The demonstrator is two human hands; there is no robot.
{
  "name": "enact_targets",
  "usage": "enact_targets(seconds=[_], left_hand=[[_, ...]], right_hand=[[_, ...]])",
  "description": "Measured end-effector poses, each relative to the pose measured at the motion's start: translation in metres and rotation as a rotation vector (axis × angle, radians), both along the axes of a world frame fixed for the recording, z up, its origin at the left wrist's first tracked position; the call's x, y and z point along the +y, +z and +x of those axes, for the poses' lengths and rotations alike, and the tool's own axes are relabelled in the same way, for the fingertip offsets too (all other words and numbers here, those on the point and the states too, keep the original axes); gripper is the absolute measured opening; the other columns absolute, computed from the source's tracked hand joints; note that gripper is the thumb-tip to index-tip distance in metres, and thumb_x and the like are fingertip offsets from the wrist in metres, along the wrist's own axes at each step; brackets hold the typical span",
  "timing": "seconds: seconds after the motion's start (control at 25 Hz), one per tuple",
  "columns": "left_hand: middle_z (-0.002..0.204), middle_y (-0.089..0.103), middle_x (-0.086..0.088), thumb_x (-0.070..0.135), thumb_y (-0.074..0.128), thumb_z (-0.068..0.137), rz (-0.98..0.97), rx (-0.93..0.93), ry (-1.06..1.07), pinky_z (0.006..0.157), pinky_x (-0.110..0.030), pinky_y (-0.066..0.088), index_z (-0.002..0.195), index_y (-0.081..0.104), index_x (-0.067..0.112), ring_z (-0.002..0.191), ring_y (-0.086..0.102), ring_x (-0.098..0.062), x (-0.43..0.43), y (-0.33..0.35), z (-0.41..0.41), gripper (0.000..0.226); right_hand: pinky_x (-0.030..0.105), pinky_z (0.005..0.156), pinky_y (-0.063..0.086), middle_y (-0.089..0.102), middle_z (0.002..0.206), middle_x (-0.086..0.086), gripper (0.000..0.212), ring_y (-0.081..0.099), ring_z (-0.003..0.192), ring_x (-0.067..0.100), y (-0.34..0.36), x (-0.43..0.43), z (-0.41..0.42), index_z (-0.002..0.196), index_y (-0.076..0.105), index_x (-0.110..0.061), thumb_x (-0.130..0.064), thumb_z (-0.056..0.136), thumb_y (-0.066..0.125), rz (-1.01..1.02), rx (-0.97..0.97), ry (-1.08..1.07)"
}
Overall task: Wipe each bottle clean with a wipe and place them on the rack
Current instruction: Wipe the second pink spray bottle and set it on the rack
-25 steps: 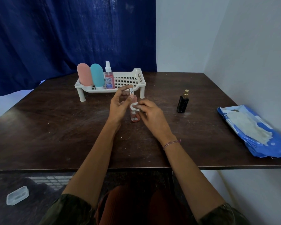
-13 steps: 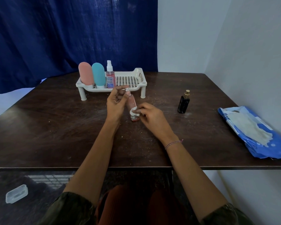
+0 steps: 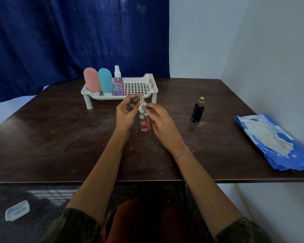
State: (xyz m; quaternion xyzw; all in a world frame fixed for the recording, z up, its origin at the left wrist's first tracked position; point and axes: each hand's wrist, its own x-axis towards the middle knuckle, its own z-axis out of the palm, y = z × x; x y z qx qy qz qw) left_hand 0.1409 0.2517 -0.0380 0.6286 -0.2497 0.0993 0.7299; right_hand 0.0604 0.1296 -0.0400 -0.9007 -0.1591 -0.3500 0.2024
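Left hand (image 3: 127, 112) pinches the small pink bottle (image 3: 145, 124) by its cap end, fingers curled round the nozzle. Right hand (image 3: 162, 122) holds a bunched white wipe (image 3: 142, 108) pinched against the bottle's neck. The bottle is upright, mid-tabletop (image 3: 60, 137), in front of the rack (image 3: 148, 79); can't tell if its base touches the surface or hovers just above. Step looks like wiping the upper part, body probably next. Rack already carries the pink tube (image 3: 91, 79), teal tube (image 3: 105, 81) and spray bottle (image 3: 118, 84) bunched at its left end, with the right part free. Black bottle (image 3: 197, 111) stands alone to the right, likely unwiped. Wipe pack (image 3: 274, 142) lies at the right edge. Risks: the only support is a fingertip pinch on the cap, so side load from the wipe could twist the bottle out or tip it. A damp surface makes that grip slicker. Squeezing near the nozzle could fire the pump. On placement, setting it too close to the spray bottle could topple that one into the tubes. The right forearm swinging out for the black bottle could clip it; it is narrow and tall, so it tips easily.
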Motion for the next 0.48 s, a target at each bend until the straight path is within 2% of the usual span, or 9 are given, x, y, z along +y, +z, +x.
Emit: enact_targets(seconds=[0.16,0.24,0.36,0.48], left_hand=[[0.104,0.065,0.002,0.000,0.061,0.086,-0.013,0.014,-0.039,0.075,-0.013,0.049,0.107,0.063,0.018,0.088,0.062,0.002,0.001,0.001,-0.001,0.028],[0.100,0.066,0.004,0.002,0.060,0.087,-0.025,0.017,-0.074,0.073,-0.012,0.048,0.106,0.064,0.020,0.085,0.063,0.003,0.000,0.001,-0.002,0.026],[0.098,0.067,0.005,0.003,0.060,0.088,-0.020,0.012,-0.137,0.073,-0.015,0.050,0.107,0.064,0.016,0.083,0.063,0.000,0.000,0.001,-0.002,0.023],[0.100,0.067,0.004,0.003,0.059,0.089,-0.019,0.007,-0.162,0.074,-0.016,0.050,0.109,0.063,0.013,0.085,0.063,-0.001,-0.001,0.001,-0.002,0.023]], right_hand=[[0.025,0.108,0.032,0.052,0.130,0.015,0.044,0.047,0.122,0.023,0.000,0.001,0.001,0.128,0.053,-0.002,0.004,0.085,0.056,0.035,-0.042,-0.006],[0.025,0.106,0.037,0.055,0.124,0.013,0.039,0.051,0.116,0.019,0.000,0.000,0.004,0.123,0.057,-0.001,0.005,0.085,0.052,0.148,-0.058,0.005],[0.030,0.095,0.049,0.061,0.114,0.010,0.031,0.058,0.103,0.013,0.001,-0.006,0.009,0.114,0.062,0.001,0.008,0.085,0.057,0.318,-0.064,-0.007],[0.027,0.093,0.049,0.061,0.113,0.009,0.028,0.057,0.103,0.010,-0.001,-0.008,0.010,0.114,0.062,0.001,0.004,0.086,0.059,0.324,-0.065,0.000]])
